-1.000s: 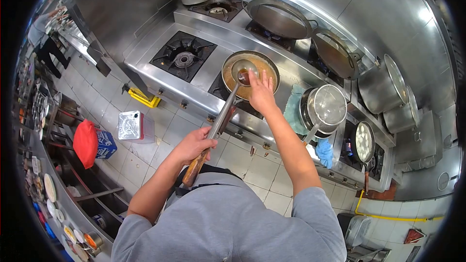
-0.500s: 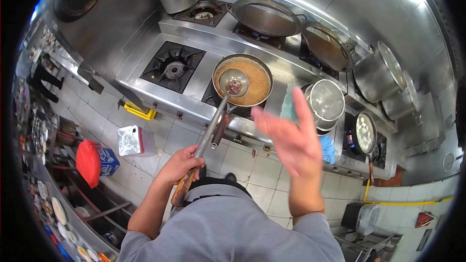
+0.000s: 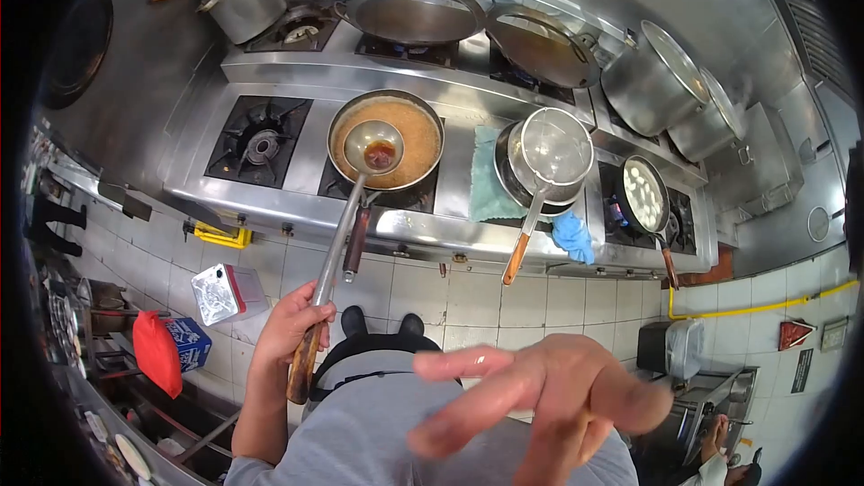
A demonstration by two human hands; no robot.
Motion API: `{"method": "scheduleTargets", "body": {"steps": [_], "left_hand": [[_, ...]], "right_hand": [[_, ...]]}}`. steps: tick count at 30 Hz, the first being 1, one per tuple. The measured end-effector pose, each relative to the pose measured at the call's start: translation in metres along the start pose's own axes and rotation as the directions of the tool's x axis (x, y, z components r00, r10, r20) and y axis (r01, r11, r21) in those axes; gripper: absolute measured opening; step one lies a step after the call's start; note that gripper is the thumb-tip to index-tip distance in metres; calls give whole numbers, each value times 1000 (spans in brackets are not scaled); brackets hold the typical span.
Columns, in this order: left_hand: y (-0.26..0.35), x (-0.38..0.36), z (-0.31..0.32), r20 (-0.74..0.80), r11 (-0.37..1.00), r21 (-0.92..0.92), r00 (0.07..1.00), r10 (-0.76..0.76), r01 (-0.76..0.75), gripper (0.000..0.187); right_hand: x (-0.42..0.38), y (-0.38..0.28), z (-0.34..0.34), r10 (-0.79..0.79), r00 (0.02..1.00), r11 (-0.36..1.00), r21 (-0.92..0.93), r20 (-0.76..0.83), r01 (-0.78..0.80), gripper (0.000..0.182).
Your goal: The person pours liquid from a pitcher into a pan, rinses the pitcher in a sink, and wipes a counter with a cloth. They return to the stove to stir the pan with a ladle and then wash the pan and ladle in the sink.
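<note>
My left hand [image 3: 295, 319] is wrapped round the wooden grip of a long metal ladle [image 3: 340, 238]. The ladle's bowl, holding a little dark reddish-brown liquid, hangs over a frying pan [image 3: 442, 146] of bubbling brown sauce [image 3: 409, 130]. That pan stands on a front burner, its handle pointing towards me beside the ladle's shaft. My right hand [image 3: 558, 396] is raised close to the camera, fingers spread and holding nothing; it looks wet and covers part of my shirt and the floor.
A strainer [image 3: 556, 146] with a wooden handle rests on stacked pans, beside a green cloth [image 3: 486, 180] and a blue cloth [image 3: 572, 236]. Farther right, a pan [image 3: 667, 202] holds white pieces. Large pans and pots line the back. A lidded container [image 3: 220, 294] stands on the floor.
My right hand has come down from the stove side, nearer to the camera. The view has shifted rightward. The ladle stays over the pan in my left hand; the strainer's handle now shows.
</note>
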State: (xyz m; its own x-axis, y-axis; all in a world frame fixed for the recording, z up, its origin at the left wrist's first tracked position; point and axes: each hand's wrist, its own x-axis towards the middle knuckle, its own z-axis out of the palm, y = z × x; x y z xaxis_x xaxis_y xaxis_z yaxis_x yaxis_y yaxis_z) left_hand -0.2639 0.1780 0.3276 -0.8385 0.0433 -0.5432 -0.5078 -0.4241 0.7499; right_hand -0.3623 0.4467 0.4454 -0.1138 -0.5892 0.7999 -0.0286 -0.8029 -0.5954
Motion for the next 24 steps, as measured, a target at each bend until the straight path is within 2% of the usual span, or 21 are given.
{"method": "scheduleTargets", "body": {"steps": [1, 3, 4, 5, 7, 9, 10, 12, 13, 15, 16, 17, 18, 19, 20, 22, 24], "left_hand": [[-1, 2, 0, 5, 1000, -3, 1000, 3, -3, 43], [-1, 3, 2, -10, 1000, -13, 1000, 6, -6, 43], [-1, 5, 4, -11, 1000, -22, 1000, 8, -9, 43], [0, 7, 7, -21, 1000, -27, 1000, 8, -8, 43], [1, 11, 11, -28, 999, -36, 1000, 10, -11, 50], [0, 18, 12, -32, 999, -36, 999, 18, -19, 50], [-1, 22, 14, -26, 999, -32, 999, 25, -26, 49], [0, 31, 18, -32, 999, -17, 999, 36, -37, 48], [-1, 37, 21, -30, 999, 0, 998, 49, -49, 48], [-8, 54, 27, -25, 995, 27, 995, 98, -98, 47], [-12, 66, 32, -11, 987, 58, 989, 150, -149, 46], [-18, 75, 40, -16, 988, 56, 989, 146, -145, 46], [-22, 87, 49, -13, 972, 73, 974, 226, -225, 46], [-27, 96, 56, -13, 950, 89, 954, 300, -298, 46], [-32, 107, 61, -21, 951, 91, 954, 299, -296, 46], [-37, 127, 72, 77, 882, 150, 895, 439, -446, 46], [-38, 134, 83, 124, 886, 118, 892, 436, -449, 45]], "right_hand": [[57, -37, -27, 43, 992, 980, -200, 116, -19, 83], [33, -29, -41, 45, 999, 988, -145, -29, -49, 93], [23, -25, -37, 94, 960, 988, -93, -263, -122, 93], [12, -21, -33, 152, 863, 982, -25, -482, -187, 93], [-8, 3, -53, 177, 817, 981, 31, -549, -192, 79], [-35, 27, -57, 293, 692, 954, 155, -660, -256, 55], [-52, 41, -57, 298, 694, 953, 162, -655, -255, 55], [-84, 66, -51, 518, 491, 842, 315, -700, -438, 37], [-94, 76, -46, 523, 493, 839, 321, -695, -438, 37], [-107, 91, -34, 740, 311, 562, 294, -596, -774, 29], [-109, 96, -31, 743, 313, 560, 293, -591, -775, 29], [-110, 101, -26, 825, 264, 471, 347, -500, -811, 34], [-112, 105, -24, 890, 217, 378, 385, -401, -842, 40], [-116, 109, -21, 904, 190, 361, 445, -383, -819, 45], [-116, 111, -20, 907, 192, 359, 448, -376, -819, 45], [-111, 113, -23, 870, 126, 438, 627, -478, -644, 44], [-118, 113, -28, 856, 123, 465, 643, -503, -608, 40]]}}
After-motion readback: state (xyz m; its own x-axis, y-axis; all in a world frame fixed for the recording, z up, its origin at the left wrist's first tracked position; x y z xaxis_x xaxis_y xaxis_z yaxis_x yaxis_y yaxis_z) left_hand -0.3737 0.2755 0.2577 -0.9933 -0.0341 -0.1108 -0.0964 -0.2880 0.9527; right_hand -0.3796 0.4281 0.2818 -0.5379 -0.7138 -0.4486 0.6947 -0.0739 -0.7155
